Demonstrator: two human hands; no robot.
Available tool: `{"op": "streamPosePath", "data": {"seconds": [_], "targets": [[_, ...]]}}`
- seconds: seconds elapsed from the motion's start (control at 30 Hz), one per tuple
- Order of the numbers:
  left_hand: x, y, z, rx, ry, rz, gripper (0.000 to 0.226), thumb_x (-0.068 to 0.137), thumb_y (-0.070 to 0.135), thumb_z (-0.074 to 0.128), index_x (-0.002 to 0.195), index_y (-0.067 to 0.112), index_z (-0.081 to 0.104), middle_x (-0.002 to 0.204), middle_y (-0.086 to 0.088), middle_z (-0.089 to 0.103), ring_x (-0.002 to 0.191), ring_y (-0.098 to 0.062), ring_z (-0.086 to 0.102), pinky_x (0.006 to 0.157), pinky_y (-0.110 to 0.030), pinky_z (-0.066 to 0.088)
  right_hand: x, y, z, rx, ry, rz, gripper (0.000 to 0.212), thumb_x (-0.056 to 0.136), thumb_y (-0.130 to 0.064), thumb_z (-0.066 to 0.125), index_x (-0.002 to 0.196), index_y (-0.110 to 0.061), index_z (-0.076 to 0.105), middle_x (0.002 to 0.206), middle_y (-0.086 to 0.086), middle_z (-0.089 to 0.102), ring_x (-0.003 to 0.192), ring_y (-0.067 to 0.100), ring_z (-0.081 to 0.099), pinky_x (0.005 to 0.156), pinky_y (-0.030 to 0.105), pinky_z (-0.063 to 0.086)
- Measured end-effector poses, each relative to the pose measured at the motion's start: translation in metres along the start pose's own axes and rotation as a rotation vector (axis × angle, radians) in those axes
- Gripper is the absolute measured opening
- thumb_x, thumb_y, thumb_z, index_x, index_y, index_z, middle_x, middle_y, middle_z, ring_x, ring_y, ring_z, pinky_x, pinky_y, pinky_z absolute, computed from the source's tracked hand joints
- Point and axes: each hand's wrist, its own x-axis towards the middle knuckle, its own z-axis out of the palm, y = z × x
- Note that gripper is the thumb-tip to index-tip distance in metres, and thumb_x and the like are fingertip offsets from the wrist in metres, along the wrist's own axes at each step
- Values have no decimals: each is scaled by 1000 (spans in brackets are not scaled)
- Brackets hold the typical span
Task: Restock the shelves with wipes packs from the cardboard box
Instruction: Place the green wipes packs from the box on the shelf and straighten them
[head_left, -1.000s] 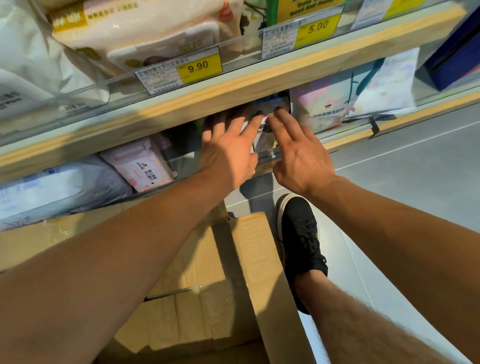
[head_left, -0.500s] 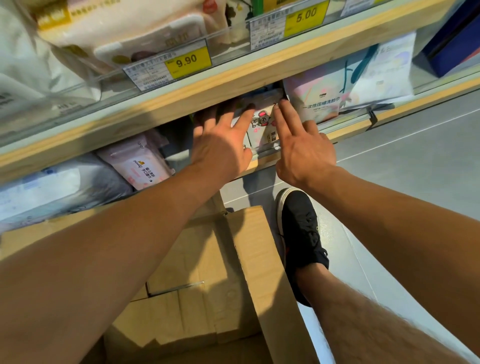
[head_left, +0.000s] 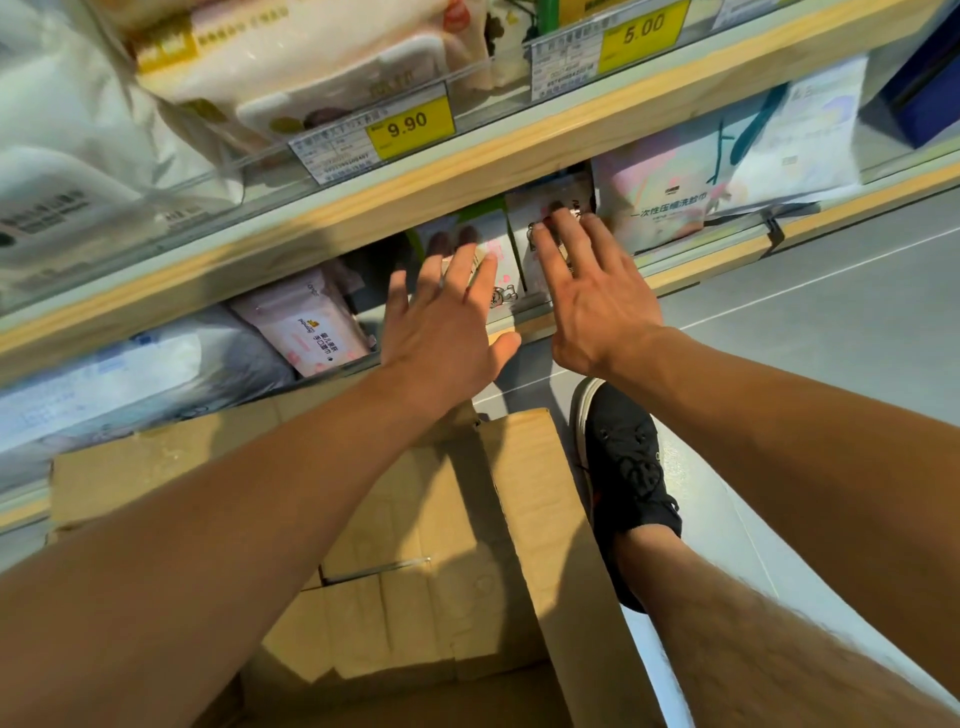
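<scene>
Two small pink-and-white wipes packs stand side by side on the lower shelf (head_left: 701, 265). My left hand (head_left: 441, 332) is flat, fingers spread, against the left pack (head_left: 491, 244). My right hand (head_left: 587, 291) lies flat with its fingertips on the right pack (head_left: 550, 202). Neither hand grips anything. The open cardboard box (head_left: 545, 499) sits on the floor under my arms; no packs show in the part of its inside that I can see.
A pink pack (head_left: 306, 327) leans on the lower shelf to the left, next to a grey-white bag (head_left: 130, 374). A pastel bag (head_left: 670, 192) stands right of the two packs. The upper shelf (head_left: 467, 156) carries price tags 9.90 and 5.00. My black shoe (head_left: 623, 467) rests beside the box.
Both hands have drawn back out from under the upper shelf, so more of the two packs now shows. The right hand moved onto the right pack.
</scene>
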Motion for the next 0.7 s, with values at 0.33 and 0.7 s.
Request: {"op": "streamPosePath", "data": {"seconds": [0.33, 0.7], "targets": [[13, 1, 6, 9, -58, -48, 87, 86, 70, 36, 152, 26, 0, 159, 4, 3, 146, -26, -2, 113, -58, 12, 16, -9, -8, 15, -128, 55, 109, 85, -44, 66, 153, -16, -15, 161, 7, -16, 147, 34, -13, 120, 45, 6], [11, -3, -12, -40, -106, -9, 81, 88, 63, 41, 151, 22, 13, 158, 0, 10, 143, -28, 12, 111, -59, 18, 9, -10, -31, 2, -59, 15, 95, 81, -38, 68, 154, -14, 10, 158, 11, 3, 145, 38, 8, 117, 47, 20]]}}
